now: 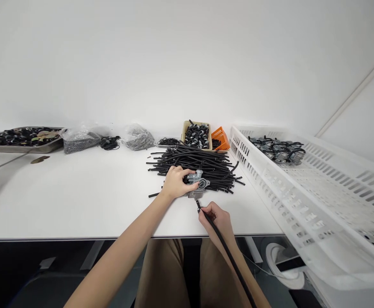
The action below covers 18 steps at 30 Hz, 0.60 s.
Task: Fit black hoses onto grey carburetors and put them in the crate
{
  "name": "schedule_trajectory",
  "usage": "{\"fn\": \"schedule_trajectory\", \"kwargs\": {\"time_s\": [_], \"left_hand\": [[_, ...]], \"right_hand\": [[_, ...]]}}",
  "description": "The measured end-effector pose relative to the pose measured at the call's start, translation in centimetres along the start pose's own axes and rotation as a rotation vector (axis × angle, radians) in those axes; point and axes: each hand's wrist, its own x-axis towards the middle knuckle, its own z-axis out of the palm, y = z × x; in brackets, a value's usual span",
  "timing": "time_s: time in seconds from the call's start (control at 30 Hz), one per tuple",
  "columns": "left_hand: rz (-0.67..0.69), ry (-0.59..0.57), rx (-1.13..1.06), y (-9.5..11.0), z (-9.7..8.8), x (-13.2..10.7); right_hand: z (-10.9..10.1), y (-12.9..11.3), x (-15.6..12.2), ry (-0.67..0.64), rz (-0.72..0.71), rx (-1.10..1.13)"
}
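White table [103, 203] | left hand [175, 182] clasping carburetor [199, 184] | right hand [220, 219] pinching hose [224, 244]

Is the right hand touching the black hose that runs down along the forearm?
Touching. The head view shows the right hand pinching the black hose close to its upper end.

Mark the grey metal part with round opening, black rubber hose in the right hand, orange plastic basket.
Grey metal part [201, 179], head view: upper body.
Black rubber hose [224, 244], head view: mid-length.
Orange plastic basket [223, 139], head view: side wall.
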Motion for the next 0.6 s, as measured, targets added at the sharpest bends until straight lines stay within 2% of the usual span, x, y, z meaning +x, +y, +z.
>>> {"fn": "schedule_trajectory", "kwargs": {"time_s": [0.23,0.43,0.6], "left_hand": [[-0.037,0.038,0.01,0.3,-0.01,-0.01],[-0.048,0.056,0.028,0.44,0.06,-0.08],[-0.066,0.085,0.038,0.64,0.24,-0.23]], "right_hand": [[0.14,0.2,0.03,0.022,-0.011,-0.035],[-0.17,0.17,0.41,0.092,0.05,-0.023],[-0.1,0.02,0.32,0.033,0.044,0.035]]}}
